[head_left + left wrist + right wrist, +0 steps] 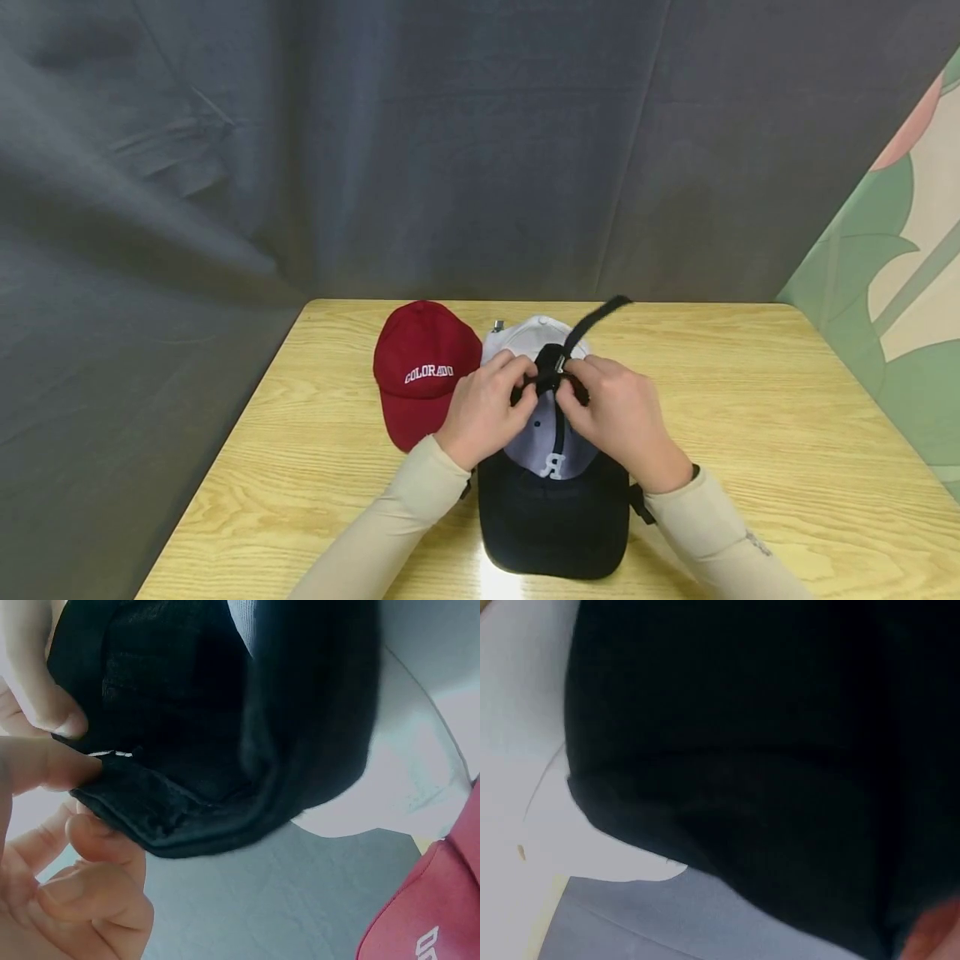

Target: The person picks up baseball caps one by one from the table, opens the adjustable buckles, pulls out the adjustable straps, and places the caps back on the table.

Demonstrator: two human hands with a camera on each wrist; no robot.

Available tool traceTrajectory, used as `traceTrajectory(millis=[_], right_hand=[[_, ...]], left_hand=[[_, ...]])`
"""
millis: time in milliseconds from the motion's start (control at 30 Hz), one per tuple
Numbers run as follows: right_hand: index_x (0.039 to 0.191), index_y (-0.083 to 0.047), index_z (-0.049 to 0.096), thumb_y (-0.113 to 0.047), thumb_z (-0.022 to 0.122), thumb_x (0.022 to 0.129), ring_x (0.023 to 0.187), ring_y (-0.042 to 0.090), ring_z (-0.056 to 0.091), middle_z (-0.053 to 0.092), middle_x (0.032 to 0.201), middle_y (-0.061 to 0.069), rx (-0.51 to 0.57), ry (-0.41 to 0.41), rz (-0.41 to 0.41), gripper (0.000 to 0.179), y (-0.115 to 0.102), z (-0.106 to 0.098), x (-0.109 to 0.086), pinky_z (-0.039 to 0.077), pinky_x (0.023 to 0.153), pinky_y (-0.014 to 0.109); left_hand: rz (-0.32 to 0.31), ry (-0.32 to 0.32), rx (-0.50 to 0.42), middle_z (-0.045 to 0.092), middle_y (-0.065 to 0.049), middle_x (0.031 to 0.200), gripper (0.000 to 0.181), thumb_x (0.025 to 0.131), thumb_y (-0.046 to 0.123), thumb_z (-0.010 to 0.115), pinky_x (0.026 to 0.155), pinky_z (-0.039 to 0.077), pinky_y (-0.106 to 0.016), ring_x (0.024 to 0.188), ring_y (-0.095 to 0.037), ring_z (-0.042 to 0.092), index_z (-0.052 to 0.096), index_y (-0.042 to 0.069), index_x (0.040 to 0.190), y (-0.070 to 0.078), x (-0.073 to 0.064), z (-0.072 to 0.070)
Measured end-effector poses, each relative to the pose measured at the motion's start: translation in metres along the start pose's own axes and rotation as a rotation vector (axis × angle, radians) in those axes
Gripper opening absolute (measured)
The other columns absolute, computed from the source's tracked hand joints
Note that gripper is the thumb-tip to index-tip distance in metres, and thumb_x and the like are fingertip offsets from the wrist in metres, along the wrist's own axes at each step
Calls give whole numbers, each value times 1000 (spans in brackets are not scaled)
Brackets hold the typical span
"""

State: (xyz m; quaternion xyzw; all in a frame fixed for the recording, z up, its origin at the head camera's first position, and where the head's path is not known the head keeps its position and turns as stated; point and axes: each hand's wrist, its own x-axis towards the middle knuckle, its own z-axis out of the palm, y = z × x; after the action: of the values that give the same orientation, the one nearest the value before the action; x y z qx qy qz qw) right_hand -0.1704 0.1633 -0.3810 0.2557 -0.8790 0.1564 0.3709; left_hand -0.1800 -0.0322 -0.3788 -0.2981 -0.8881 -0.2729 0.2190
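A black cap lies inside up, its brim nearest me. Its grey lining shows a mirrored letter stitch, and a black adjusting strap sticks up at its back edge. My left hand pinches the strap's left part between thumb and fingers. With thumb and forefinger, my right hand pinches beside a small metal buckle. In the left wrist view, fingertips grip the cap's black edge. The right wrist view is mostly dark cloth, with a bit of finger in its lower right corner.
A white cap sits behind the black one, a metal buckle at its left. To the left is a red cap lettered COLORADO. All are on a wooden table, with a dark curtain behind and a patterned surface at right.
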Motion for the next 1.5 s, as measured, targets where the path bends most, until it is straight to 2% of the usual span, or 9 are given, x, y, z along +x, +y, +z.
traceTrajectory(millis=[167,300,467,700,933,1167,1500], right_hand=[[74,-11,65,-24,68,87,52,12,49,53,67,-1,-15,22,-84,19,3,-1,1,37,42,27],[74,-11,65,-26,63,92,51,11,46,51,66,-1,-3,13,-110,23,2,-1,1,37,43,26],[72,-12,62,-26,56,94,48,10,43,48,64,-3,-2,23,-104,27,0,0,0,34,41,26],[72,-11,62,-25,56,92,47,12,43,47,62,-2,-16,85,-84,25,-1,3,1,33,40,27],[76,-11,66,-26,54,92,48,12,46,51,64,-2,-42,78,-53,25,-3,2,2,35,41,28],[72,-11,64,-25,56,90,45,12,45,49,62,-2,-47,101,-32,25,-2,5,0,32,39,27],[70,-11,65,-20,63,85,43,9,42,50,60,-3,-61,147,-51,18,-3,6,1,28,39,24]], left_hand=[[23,19,6,56,4,80,10,90,16,69,49,42,-20,58,-6,50,67,14,99,1,1,2],[55,27,3,58,3,82,15,91,18,70,49,40,-18,60,-5,50,67,13,105,2,3,4],[91,39,8,60,2,85,16,92,16,68,49,40,-17,59,-5,49,68,13,107,4,4,4],[103,57,0,62,1,86,12,92,14,67,50,41,-17,58,-5,50,69,13,104,4,4,6],[111,60,16,64,0,87,10,93,14,67,51,45,-19,60,-6,54,70,12,103,5,5,5],[105,52,30,64,0,88,11,93,14,66,51,46,-20,62,-7,56,70,13,103,5,5,4],[99,44,51,66,1,90,12,93,16,68,50,47,-21,62,-8,58,71,15,104,1,5,3]])
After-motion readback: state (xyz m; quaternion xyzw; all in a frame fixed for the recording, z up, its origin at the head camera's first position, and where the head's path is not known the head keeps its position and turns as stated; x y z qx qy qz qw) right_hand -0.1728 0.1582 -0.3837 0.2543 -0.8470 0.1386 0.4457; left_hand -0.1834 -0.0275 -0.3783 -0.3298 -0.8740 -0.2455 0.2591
